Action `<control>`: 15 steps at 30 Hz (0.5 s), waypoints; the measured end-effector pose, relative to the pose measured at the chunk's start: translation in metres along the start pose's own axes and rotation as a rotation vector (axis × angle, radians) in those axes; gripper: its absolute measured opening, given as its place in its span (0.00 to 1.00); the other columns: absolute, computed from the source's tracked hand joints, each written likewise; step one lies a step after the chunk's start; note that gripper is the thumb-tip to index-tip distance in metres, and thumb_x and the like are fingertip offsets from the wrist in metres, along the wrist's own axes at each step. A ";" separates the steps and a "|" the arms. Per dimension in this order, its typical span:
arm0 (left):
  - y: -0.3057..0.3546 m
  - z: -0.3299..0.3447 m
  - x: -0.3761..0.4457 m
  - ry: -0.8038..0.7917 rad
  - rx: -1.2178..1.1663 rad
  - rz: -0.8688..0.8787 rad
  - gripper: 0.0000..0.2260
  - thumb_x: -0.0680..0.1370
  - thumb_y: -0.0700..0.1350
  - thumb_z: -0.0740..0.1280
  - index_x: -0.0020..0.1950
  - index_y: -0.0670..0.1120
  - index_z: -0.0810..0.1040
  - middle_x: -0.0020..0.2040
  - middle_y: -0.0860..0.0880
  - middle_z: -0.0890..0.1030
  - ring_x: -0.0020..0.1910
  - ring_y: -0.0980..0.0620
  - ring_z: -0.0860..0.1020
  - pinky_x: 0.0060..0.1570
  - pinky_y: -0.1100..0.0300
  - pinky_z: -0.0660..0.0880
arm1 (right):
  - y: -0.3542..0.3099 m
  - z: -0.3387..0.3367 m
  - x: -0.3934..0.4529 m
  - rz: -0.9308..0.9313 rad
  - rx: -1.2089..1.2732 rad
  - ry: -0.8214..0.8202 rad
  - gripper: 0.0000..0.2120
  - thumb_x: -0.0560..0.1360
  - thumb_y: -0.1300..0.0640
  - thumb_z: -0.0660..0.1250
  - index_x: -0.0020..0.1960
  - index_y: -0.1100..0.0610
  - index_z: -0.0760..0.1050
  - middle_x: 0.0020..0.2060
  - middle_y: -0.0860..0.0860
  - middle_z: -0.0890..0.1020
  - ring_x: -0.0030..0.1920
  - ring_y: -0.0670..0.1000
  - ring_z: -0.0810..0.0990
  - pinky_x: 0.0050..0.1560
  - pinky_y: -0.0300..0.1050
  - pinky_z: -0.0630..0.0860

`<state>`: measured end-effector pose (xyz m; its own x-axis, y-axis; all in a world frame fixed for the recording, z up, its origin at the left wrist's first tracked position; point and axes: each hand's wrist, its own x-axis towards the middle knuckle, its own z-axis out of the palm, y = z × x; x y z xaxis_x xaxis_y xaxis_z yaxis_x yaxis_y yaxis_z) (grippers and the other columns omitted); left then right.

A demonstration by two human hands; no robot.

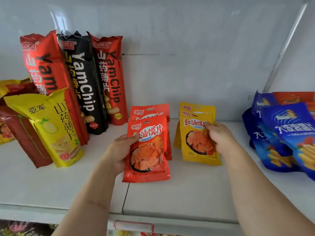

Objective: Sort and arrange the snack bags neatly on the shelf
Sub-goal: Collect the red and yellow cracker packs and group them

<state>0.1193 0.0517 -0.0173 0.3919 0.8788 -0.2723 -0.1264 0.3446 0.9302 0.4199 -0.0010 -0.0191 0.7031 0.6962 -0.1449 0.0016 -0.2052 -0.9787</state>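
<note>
Head view: left hand (119, 150) grips front red snack bag (147, 150), thumb curled over its left edge, mid-shelf (51, 184); second red bag (151, 110) just behind. Right hand (219, 135) pinches front yellow snack bag (196, 142) at its right edge; second yellow bag (196, 107) behind. Tall YamChip bags (85, 82) far left; blue bags (281, 133) right.

"YamChip" runs down the two tall red bags (49, 74) (110, 79) and the black bag (81, 82), "山药薄片" and "亚军" mark the yellow bag (51, 126), and "红油馍片" marks the small red bag (148, 147).
</note>
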 end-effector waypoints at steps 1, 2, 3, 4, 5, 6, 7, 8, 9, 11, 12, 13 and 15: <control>-0.001 0.008 0.000 0.008 0.007 0.003 0.10 0.81 0.47 0.68 0.60 0.45 0.80 0.51 0.43 0.87 0.50 0.41 0.86 0.50 0.46 0.82 | -0.001 -0.005 0.002 -0.013 -0.013 0.022 0.09 0.81 0.49 0.63 0.46 0.52 0.78 0.49 0.54 0.84 0.50 0.57 0.83 0.56 0.58 0.79; -0.003 0.017 0.002 0.020 0.017 0.007 0.10 0.81 0.47 0.68 0.60 0.44 0.80 0.50 0.44 0.87 0.49 0.41 0.86 0.50 0.46 0.82 | -0.002 -0.010 0.004 -0.029 -0.032 0.044 0.09 0.81 0.48 0.63 0.48 0.52 0.78 0.48 0.53 0.83 0.48 0.57 0.83 0.55 0.55 0.79; -0.004 0.025 0.004 0.027 0.027 0.008 0.10 0.81 0.47 0.68 0.60 0.45 0.80 0.50 0.44 0.87 0.49 0.42 0.86 0.50 0.46 0.82 | -0.004 -0.014 0.006 -0.041 -0.054 0.061 0.10 0.81 0.48 0.62 0.48 0.52 0.78 0.46 0.53 0.83 0.46 0.56 0.82 0.52 0.53 0.79; -0.005 0.034 0.006 0.033 0.039 0.009 0.10 0.81 0.47 0.68 0.59 0.45 0.80 0.49 0.44 0.87 0.48 0.42 0.86 0.50 0.47 0.82 | -0.005 -0.019 0.008 -0.049 -0.073 0.078 0.11 0.82 0.47 0.62 0.47 0.52 0.77 0.45 0.53 0.82 0.44 0.55 0.82 0.50 0.51 0.79; -0.005 0.043 0.008 0.038 0.053 0.011 0.09 0.81 0.47 0.68 0.59 0.45 0.81 0.49 0.45 0.88 0.47 0.43 0.86 0.49 0.48 0.82 | -0.006 -0.024 0.011 -0.057 -0.090 0.099 0.12 0.82 0.47 0.61 0.46 0.52 0.76 0.45 0.53 0.82 0.44 0.55 0.82 0.50 0.52 0.80; -0.007 0.052 0.010 0.044 0.068 0.015 0.09 0.81 0.47 0.68 0.58 0.46 0.81 0.48 0.45 0.88 0.46 0.43 0.87 0.49 0.48 0.82 | -0.007 -0.029 0.015 -0.065 -0.114 0.121 0.12 0.82 0.47 0.61 0.45 0.52 0.76 0.45 0.54 0.82 0.45 0.56 0.82 0.51 0.54 0.80; -0.008 0.061 0.011 0.046 0.080 0.021 0.09 0.81 0.48 0.68 0.58 0.46 0.81 0.48 0.46 0.88 0.46 0.44 0.87 0.50 0.47 0.82 | -0.009 -0.035 0.019 -0.075 -0.143 0.141 0.13 0.82 0.47 0.60 0.45 0.53 0.76 0.45 0.54 0.83 0.46 0.57 0.82 0.52 0.55 0.80; -0.010 0.070 0.014 0.047 0.089 0.024 0.09 0.81 0.48 0.68 0.58 0.46 0.81 0.48 0.46 0.88 0.47 0.43 0.87 0.52 0.45 0.82 | -0.010 -0.041 0.022 -0.089 -0.173 0.159 0.13 0.82 0.47 0.60 0.46 0.53 0.76 0.45 0.55 0.83 0.46 0.58 0.82 0.51 0.55 0.81; -0.012 0.079 0.016 0.048 0.095 0.025 0.09 0.81 0.47 0.68 0.58 0.46 0.81 0.48 0.46 0.88 0.47 0.43 0.87 0.54 0.44 0.81 | -0.010 -0.046 0.027 -0.102 -0.216 0.176 0.13 0.82 0.46 0.59 0.47 0.53 0.76 0.45 0.54 0.83 0.45 0.57 0.82 0.51 0.55 0.81; -0.016 0.096 0.019 0.051 0.110 0.020 0.08 0.81 0.47 0.68 0.57 0.45 0.82 0.47 0.46 0.88 0.47 0.43 0.87 0.54 0.44 0.81 | -0.009 -0.056 0.036 -0.130 -0.320 0.212 0.15 0.82 0.45 0.57 0.53 0.55 0.76 0.45 0.54 0.82 0.42 0.56 0.81 0.47 0.53 0.80; -0.019 0.105 0.022 0.048 0.114 0.018 0.08 0.81 0.47 0.68 0.57 0.45 0.82 0.47 0.46 0.88 0.47 0.44 0.86 0.54 0.44 0.82 | -0.010 -0.060 0.039 -0.139 -0.373 0.220 0.16 0.82 0.46 0.57 0.55 0.56 0.75 0.47 0.55 0.82 0.41 0.55 0.80 0.45 0.51 0.79; -0.021 0.114 0.023 0.047 0.114 0.015 0.08 0.82 0.47 0.67 0.57 0.45 0.82 0.48 0.46 0.88 0.47 0.44 0.86 0.53 0.45 0.82 | -0.011 -0.063 0.042 -0.152 -0.417 0.229 0.16 0.83 0.47 0.57 0.56 0.58 0.75 0.49 0.56 0.82 0.42 0.55 0.79 0.43 0.49 0.77; -0.025 0.130 0.029 0.060 0.118 0.012 0.08 0.82 0.47 0.67 0.56 0.45 0.82 0.48 0.46 0.88 0.47 0.44 0.86 0.52 0.47 0.82 | -0.013 -0.067 0.047 -0.167 -0.474 0.246 0.17 0.83 0.49 0.56 0.62 0.60 0.73 0.55 0.59 0.81 0.48 0.59 0.79 0.45 0.49 0.75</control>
<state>0.2521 0.0253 -0.0167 0.3352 0.9020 -0.2721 -0.0213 0.2960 0.9550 0.5006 -0.0112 -0.0034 0.8109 0.5765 0.1005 0.4067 -0.4318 -0.8050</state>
